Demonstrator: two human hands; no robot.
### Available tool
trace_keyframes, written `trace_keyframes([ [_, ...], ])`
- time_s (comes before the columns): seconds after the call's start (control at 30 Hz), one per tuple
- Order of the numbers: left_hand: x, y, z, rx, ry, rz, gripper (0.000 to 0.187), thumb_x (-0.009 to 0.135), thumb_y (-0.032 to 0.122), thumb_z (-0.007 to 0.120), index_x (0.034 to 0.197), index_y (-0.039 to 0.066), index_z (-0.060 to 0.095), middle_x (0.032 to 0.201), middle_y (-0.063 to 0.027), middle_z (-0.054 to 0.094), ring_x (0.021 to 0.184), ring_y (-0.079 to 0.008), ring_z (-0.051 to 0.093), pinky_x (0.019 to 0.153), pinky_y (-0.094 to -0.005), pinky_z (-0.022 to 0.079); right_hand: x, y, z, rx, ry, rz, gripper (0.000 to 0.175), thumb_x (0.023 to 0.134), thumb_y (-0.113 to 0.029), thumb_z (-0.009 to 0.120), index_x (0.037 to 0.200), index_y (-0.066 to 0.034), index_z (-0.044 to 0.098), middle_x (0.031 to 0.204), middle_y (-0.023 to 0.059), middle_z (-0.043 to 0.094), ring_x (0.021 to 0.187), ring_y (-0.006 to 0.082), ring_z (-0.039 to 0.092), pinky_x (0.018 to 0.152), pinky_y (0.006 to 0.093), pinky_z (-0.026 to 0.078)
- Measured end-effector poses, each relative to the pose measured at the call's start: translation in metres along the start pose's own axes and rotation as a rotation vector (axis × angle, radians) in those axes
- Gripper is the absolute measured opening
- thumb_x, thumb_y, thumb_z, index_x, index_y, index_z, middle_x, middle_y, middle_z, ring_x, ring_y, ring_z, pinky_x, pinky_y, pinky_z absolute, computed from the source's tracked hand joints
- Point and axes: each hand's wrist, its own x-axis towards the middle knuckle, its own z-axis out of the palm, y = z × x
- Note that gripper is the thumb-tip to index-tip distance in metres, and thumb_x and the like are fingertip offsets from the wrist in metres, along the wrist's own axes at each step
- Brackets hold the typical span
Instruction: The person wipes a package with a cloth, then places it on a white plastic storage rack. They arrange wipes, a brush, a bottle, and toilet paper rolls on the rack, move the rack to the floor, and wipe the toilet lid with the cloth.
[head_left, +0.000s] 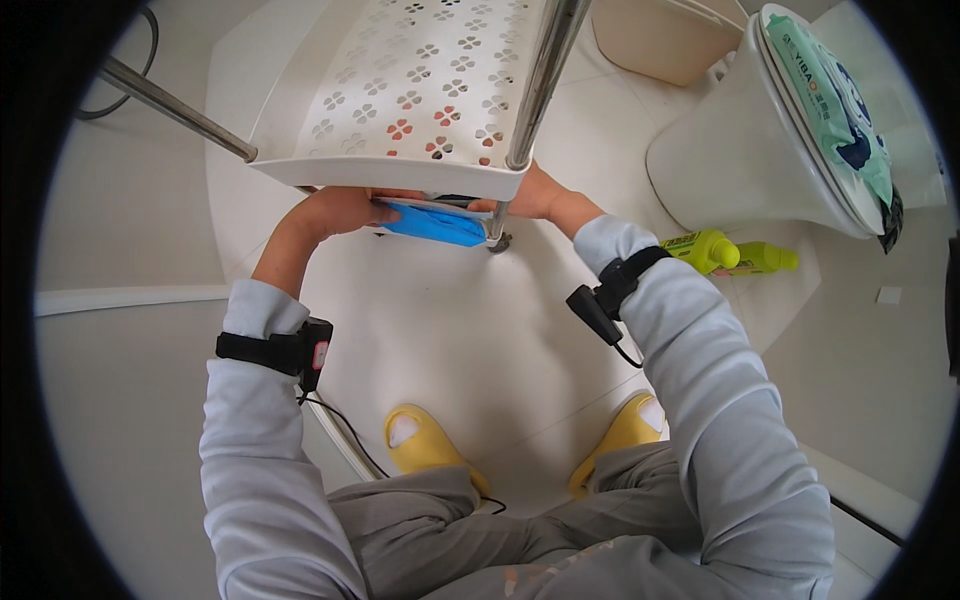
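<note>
Below the top tier of a white plastic shelf rack (405, 171), a bright blue flat item (439, 223) with a pale upper edge shows. Whether it is a pack or folded material is unclear. My left hand (337, 210) grips its left end, thumb on the blue front and fingers along the upper edge. My right hand (536, 193) reaches in behind the metal post, its fingertips at the item's right upper edge. The post and the tier hide much of that hand, so its grip cannot be made out. Something dark lies behind the blue item.
The rack's metal posts (551, 82) rise at both sides, and red shows through the tier's clover-shaped holes. On the right stand a white toilet (720, 150) with a green wipes pack (832, 105), two yellow-green bottles (705, 251) and a beige bin (660, 41). A cable (349, 427) trails by my left slipper.
</note>
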Motion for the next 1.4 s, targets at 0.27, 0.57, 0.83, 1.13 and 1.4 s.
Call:
trace_keyframes([
  [0.27,-0.003,0.002,0.004,-0.041,-0.042,-0.008,0.044,0.081,-0.005,0.062,0.124,0.003,0.054,0.117,-0.0104,0.06,0.103,-0.0211,0.059,0.085,-0.0311,0.056,0.02,-0.016,-0.015,0.115,-0.142,0.117,0.057,0.072,-0.026,0.072,0.125,-0.0135,0.054,0.122,0.0203,0.054,0.12,0.0374,0.045,0.096,0.0406,0.044],
  [0.57,-0.004,-0.006,0.003,-0.119,-0.081,-0.06,0.043,0.082,0.0,0.064,0.124,0.005,0.056,0.118,-0.0097,0.059,0.103,-0.0194,0.058,0.088,-0.0309,0.052,0.022,0.016,0.029,0.299,0.276,0.021,0.065,0.059,-0.018,0.077,0.117,-0.0025,0.052,0.105,0.0221,0.058,0.1,0.0383,0.051,0.091,0.0418,0.045],
  [0.83,0.001,-0.014,0.005,0.074,0.082,0.031,0.044,0.082,0.004,0.066,0.123,-0.002,0.051,0.114,-0.0125,0.06,0.102,-0.0206,0.058,0.089,-0.0324,0.05,-0.006,0.006,0.021,-0.483,-0.107,0.033,0.059,0.078,-0.035,0.068,0.125,-0.0037,0.05,0.138,0.0183,0.042,0.134,0.034,0.03,0.109,0.0544,0.021],
  [1.13,0.005,-0.032,0.001,0.049,0.069,0.041,0.038,0.079,0.005,0.067,0.115,-0.002,0.056,0.105,-0.0114,0.063,0.092,-0.0179,0.059,0.08,-0.0305,0.05,-0.131,-0.043,-0.104,-0.733,-0.379,0.198,0.021,0.078,-0.01,0.061,0.096,-0.0004,0.062,0.1,0.0129,0.058,0.107,0.0339,0.053,0.085,0.0448,0.046],
  [1.4,-0.009,-0.025,0.002,0.015,0.028,-0.005,0.051,0.075,-0.003,0.066,0.124,-0.001,0.051,0.116,-0.0113,0.06,0.1,-0.0198,0.058,0.087,-0.0306,0.049,-0.248,-0.015,-0.229,-0.48,0.231,0.723,0.028,0.081,-0.028,0.067,0.096,-0.0049,0.064,0.096,0.0101,0.066,0.072,0.0276,0.065,0.064,0.0368,0.05],
])
